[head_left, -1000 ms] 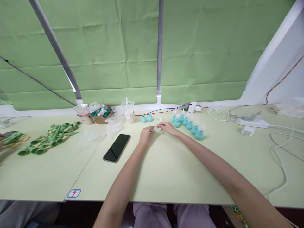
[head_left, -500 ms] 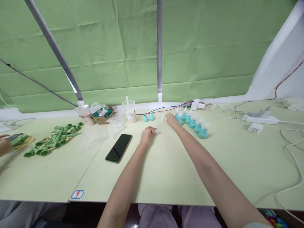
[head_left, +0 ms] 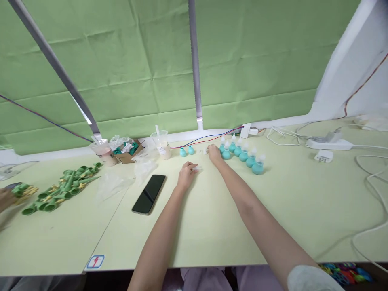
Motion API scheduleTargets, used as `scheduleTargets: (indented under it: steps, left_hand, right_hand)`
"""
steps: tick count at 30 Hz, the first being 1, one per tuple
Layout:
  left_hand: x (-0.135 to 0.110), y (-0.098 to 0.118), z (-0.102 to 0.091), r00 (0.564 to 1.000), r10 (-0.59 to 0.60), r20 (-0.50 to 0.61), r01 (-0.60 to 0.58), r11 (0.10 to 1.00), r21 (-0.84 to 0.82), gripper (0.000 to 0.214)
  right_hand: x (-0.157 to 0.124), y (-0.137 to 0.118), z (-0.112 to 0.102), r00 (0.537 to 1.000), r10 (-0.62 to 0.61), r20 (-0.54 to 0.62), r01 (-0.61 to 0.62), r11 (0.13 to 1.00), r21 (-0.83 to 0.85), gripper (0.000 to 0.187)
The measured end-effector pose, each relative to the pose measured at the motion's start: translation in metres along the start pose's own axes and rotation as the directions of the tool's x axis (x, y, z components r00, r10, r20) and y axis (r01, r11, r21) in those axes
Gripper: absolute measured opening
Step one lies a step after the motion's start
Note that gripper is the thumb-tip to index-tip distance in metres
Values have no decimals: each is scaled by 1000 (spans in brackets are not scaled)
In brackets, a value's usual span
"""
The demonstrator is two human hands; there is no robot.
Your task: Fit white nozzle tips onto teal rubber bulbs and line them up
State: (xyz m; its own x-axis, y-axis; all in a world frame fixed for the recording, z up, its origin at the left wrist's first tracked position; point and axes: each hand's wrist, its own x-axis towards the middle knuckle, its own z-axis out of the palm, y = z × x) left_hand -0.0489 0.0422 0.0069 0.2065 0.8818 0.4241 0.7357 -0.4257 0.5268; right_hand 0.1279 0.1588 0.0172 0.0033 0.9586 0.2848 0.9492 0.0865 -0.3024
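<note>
My left hand (head_left: 187,174) is closed in a pinch above the table, holding a small clear plastic piece (head_left: 197,169). Farther out, my right hand (head_left: 214,153) has its fingers curled down beside some small white pieces (head_left: 204,151); its fingertips are partly hidden, so what it grips cannot be made out. Just right of that hand stand several turquoise squeeze bulbs (head_left: 251,161) with translucent pointed tips, roughly in rows. To the left of the white pieces are two turquoise bulbs without tips (head_left: 190,150).
A phone (head_left: 148,194) lies left of my left forearm. Behind it are drink cups (head_left: 163,150), clear plastic bags (head_left: 115,184) and a cardboard box (head_left: 132,155). Green parts (head_left: 65,188) are piled at left near another person's hand (head_left: 6,199). A power strip (head_left: 330,144) and cables lie at right.
The view has shifted slightly. My right hand has moved a little left and nearer to the small white pieces. My left hand keeps the clear piece in about the same place.
</note>
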Motion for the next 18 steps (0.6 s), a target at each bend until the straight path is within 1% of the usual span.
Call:
scheduleTargets:
  steps: [5,11,18]
  left_hand:
    - [0,-1,1,1000,4,10,-4,1000,-11,28]
    - [-1,0,1,1000,-4,25,4,1000,-14,27]
    - [0,0,0,1000,4,20,-5,998,62,23]
  right_hand:
    - [1,-1,2,1000,4,-14,-4,1000,-3,31]
    - [-4,-1,1,999,10,-41,-9,1000,25,25]
    - [-6,0,-4,995,21,-97,-9,992,124,21]
